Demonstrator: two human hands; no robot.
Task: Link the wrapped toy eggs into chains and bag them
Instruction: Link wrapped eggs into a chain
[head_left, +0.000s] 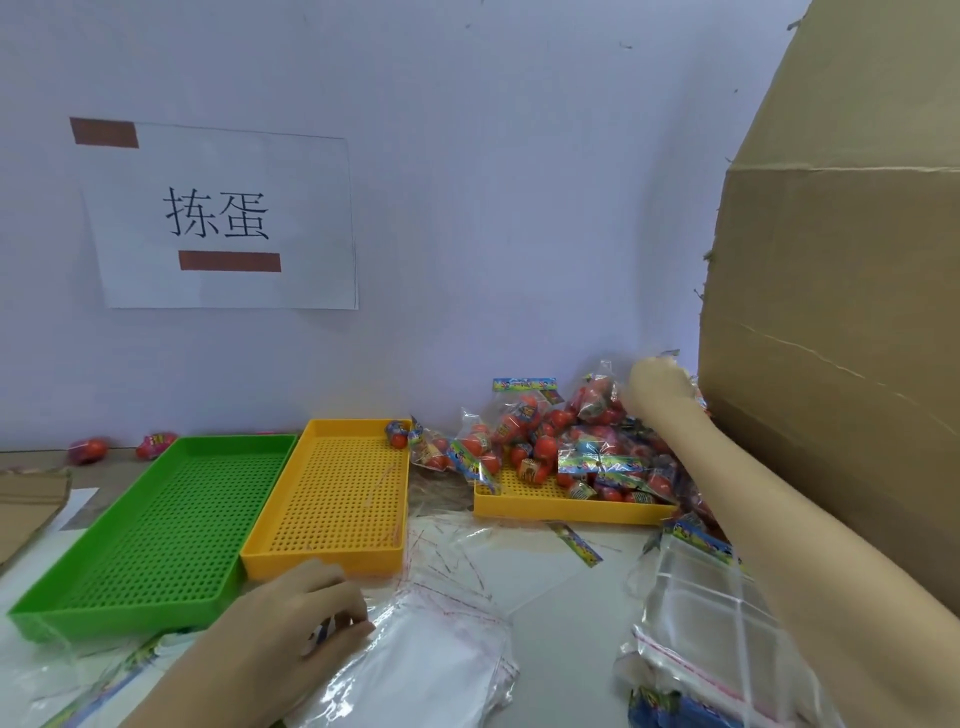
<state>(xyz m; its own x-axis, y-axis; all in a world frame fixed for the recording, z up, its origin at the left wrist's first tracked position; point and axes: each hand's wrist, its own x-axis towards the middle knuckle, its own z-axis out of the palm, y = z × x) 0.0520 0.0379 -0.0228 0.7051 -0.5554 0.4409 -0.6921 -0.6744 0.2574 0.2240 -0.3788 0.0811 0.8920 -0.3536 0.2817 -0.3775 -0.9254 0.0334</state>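
heaped in the yellow tray (566, 512) at 2 o'clock: bagged eggs (524, 441), long axes every way. nearer by far, right hand (655, 384), buried at the heap's far top, grip not readable. left hand (306, 618) at 7 o'clock, pinching clear bags (447, 639). hemmed right by a cardboard box (841, 364); open room left.
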